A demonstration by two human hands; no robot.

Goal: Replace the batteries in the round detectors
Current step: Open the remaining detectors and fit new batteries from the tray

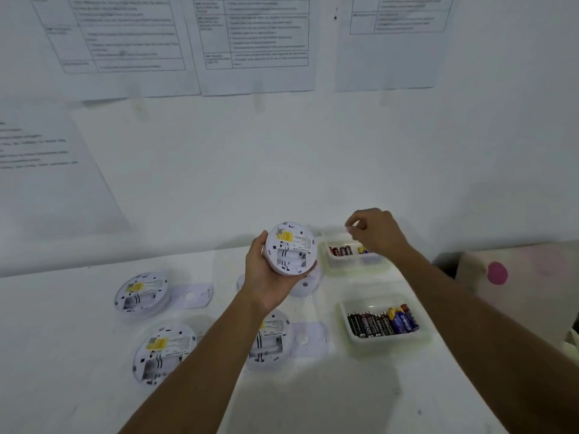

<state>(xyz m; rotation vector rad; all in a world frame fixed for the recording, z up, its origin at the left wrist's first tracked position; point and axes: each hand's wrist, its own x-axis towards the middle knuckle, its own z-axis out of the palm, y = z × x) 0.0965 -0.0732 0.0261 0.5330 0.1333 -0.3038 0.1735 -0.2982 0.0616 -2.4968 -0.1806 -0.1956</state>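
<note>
The left hand [266, 278] grips 1 round detector [289, 249], compartment up, just left of the far battery tray [344, 268], while the right hand [376, 234] hovers above that tray, fingers curled, perhaps pinching something; a spent cell drawn there would spoil the swap.

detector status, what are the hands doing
Left hand grips detector, back side up. Right hand over far battery tray, fingers curled, load unclear. Nothing in the way.
</note>
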